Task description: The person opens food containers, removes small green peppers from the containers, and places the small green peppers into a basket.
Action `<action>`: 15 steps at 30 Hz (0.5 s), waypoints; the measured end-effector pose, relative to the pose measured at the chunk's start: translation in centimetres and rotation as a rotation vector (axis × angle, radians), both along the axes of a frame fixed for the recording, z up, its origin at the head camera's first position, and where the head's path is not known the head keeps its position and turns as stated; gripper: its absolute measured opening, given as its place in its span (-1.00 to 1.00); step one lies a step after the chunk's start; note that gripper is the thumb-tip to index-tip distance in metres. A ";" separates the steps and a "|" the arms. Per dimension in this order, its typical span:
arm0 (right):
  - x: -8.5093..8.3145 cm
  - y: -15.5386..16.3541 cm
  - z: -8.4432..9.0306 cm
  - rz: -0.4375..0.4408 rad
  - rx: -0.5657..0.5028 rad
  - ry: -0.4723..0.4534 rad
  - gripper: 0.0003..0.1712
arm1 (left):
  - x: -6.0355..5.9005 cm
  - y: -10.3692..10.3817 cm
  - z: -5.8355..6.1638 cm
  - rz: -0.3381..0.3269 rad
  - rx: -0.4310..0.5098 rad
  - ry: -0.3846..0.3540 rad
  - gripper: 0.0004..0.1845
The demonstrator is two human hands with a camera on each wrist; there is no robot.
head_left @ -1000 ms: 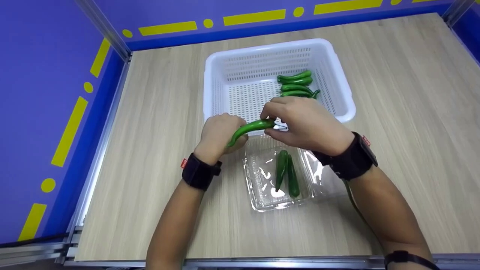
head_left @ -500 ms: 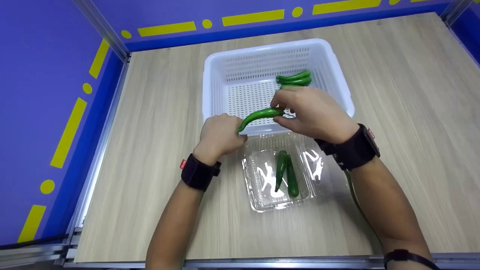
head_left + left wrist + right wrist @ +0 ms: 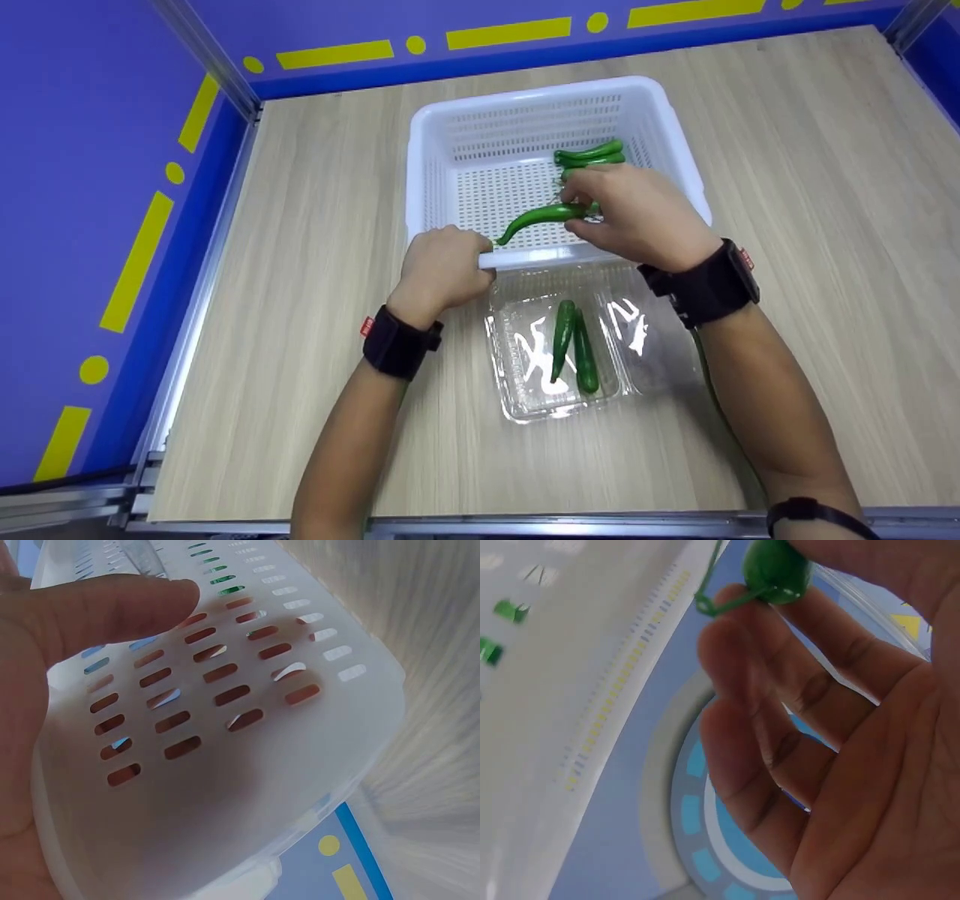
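Note:
My left hand (image 3: 444,270) grips the near left rim of a white plastic basket (image 3: 547,258); in the left wrist view its thumb lies along the slotted outer wall. Above the basket floor, my right hand (image 3: 641,214) pinches a curved green chili pepper (image 3: 541,217) near its stem end, the thin tip pointing left. The right wrist view shows the rounded end of this pepper (image 3: 776,570) and a thin stem. Several more green chili peppers (image 3: 589,156) lie in the basket at the right, partly hidden by my right hand.
A clear plastic clamshell box (image 3: 517,386) sits unfolded in front of the basket, its lid (image 3: 660,364) to the right. Two dark green chili peppers (image 3: 564,334) lie inside it. Blue panels (image 3: 90,165) with yellow marks border the wooden table (image 3: 322,195).
My right hand has carried the pepper back and to the right, from over the near rim to deeper over the basket. My left hand has kept its place on the rim.

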State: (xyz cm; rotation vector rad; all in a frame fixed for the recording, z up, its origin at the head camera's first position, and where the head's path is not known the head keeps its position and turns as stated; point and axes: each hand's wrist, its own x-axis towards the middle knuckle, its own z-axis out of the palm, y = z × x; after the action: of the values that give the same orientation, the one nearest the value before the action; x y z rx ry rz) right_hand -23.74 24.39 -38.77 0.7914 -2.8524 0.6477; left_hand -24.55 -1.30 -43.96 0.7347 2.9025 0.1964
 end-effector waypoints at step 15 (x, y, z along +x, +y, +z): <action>-0.9 1.1 -0.6 -0.097 0.074 -0.056 -0.79 | 0.1 0.0 0.2 0.001 -0.007 -0.012 -0.89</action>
State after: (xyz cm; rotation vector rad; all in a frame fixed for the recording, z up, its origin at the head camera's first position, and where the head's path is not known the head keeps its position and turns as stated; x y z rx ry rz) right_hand -24.59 25.52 -39.42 0.6501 -2.9593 0.5632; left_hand -24.49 -1.27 -43.75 0.7286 2.8904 0.1901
